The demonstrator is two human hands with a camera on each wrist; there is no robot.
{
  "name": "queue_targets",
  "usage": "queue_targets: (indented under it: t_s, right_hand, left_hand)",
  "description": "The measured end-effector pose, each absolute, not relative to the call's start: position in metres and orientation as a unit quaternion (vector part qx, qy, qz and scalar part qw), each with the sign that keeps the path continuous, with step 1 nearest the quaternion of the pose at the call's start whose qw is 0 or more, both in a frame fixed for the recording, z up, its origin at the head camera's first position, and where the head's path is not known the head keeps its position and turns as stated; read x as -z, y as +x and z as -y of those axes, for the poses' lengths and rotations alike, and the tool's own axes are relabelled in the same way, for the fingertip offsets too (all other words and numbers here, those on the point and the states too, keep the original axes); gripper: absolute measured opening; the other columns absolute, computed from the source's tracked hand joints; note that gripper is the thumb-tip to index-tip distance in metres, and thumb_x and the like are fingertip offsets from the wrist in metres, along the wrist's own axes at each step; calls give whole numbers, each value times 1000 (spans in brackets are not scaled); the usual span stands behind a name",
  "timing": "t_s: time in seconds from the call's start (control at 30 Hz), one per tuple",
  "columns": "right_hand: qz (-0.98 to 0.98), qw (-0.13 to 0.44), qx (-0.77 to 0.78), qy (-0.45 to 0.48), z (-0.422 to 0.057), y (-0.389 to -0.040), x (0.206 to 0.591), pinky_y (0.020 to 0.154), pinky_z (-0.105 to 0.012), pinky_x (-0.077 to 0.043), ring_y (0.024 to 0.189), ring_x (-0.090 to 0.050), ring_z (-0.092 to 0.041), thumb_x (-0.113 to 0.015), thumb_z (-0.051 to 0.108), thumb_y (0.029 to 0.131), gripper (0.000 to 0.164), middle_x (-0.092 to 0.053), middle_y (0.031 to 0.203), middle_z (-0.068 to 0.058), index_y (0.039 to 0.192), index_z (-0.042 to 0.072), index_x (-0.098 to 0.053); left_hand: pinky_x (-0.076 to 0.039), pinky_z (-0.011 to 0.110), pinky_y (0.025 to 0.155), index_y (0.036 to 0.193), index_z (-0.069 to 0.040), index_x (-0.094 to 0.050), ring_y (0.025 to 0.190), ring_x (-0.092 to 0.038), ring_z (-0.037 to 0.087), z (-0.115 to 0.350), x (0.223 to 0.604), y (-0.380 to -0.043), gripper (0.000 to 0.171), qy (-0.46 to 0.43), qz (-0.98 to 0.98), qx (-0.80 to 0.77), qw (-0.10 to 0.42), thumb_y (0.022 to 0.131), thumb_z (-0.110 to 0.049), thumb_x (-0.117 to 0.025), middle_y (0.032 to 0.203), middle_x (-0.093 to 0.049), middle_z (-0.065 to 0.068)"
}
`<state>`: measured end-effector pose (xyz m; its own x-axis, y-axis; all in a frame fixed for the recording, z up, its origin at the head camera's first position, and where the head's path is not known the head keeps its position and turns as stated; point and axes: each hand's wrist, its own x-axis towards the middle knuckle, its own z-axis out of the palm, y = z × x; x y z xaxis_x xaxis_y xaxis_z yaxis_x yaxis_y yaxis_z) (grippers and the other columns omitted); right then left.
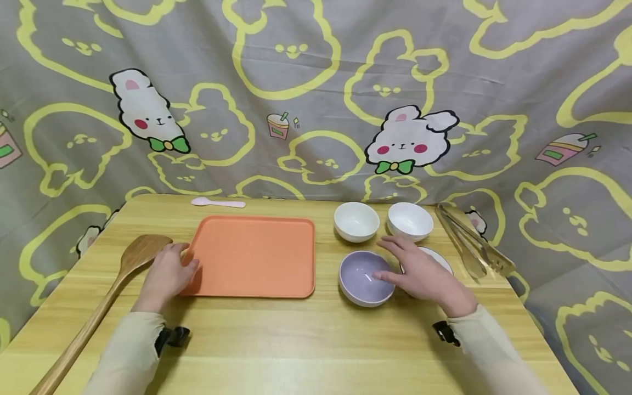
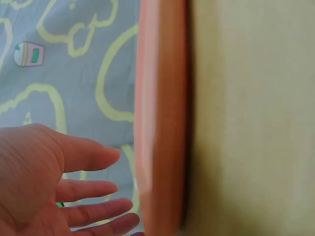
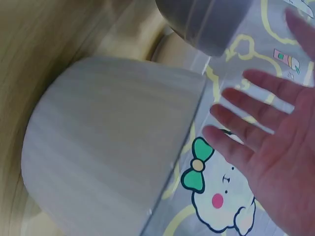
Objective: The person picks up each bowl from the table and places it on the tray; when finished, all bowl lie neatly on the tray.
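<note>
An orange tray (image 1: 254, 258) lies on the wooden table, and my left hand (image 1: 167, 274) is at its left edge. In the left wrist view, the left hand's fingers (image 2: 98, 216) are extended beside the tray's side (image 2: 170, 118), gripping nothing. My right hand (image 1: 424, 274) hovers above a white bowl with a dark rim (image 1: 436, 258), largely hiding it. Its thumb reaches over the purple bowl (image 1: 365, 280). Seen from the right wrist, the dark-rimmed bowl (image 3: 108, 142) is close by, while the right hand (image 3: 280, 132) spreads its fingers and holds nothing.
Two white bowls (image 1: 356, 222) (image 1: 410, 220) stand behind the purple one. Metal tongs and a slotted utensil (image 1: 498, 262) lie at the right edge. A long wooden spatula (image 1: 140, 252) rests on the left, with a pink spoon (image 1: 217, 203) behind the tray. A patterned curtain (image 1: 316, 109) hangs behind.
</note>
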<state>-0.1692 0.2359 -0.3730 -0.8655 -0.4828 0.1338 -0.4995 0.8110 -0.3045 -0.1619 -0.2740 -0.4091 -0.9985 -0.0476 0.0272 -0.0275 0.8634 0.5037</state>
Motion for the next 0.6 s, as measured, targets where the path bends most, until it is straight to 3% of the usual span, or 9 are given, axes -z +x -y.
queue_targets:
  t_s: [0.13,0.37,0.6]
  right_hand:
    - [945,1,-174,275,-230,-168,378,99,-53,-40,130,-43,-35,-68,66,79,89,-43,144,-15,142,5,-50]
    - [937,-8,-185,296,-222,-165,380,97,-51,-43,128,-44,-32,-73,68,72,97,-41,145,-14,145,8,-46]
    - [935,-5,-160,316,-214,-160,381,100,-53,-38,133,-36,-37,-70,74,69,105,-36,149,-19,148,11,-42]
  left_hand:
    - [-32,67,96,132,19,-41,121,-33,60,278,413,-160,57,31,964,266,11,94,-20,-60,132,-34,42]
    - [-38,64,89,127,22,-44,109,-45,57,283,416,-158,55,42,966,256,8,92,-16,-60,119,-43,42]
    - [-46,59,80,120,15,-57,101,-56,51,287,415,-156,39,44,970,240,-1,91,-11,-59,117,-55,38]
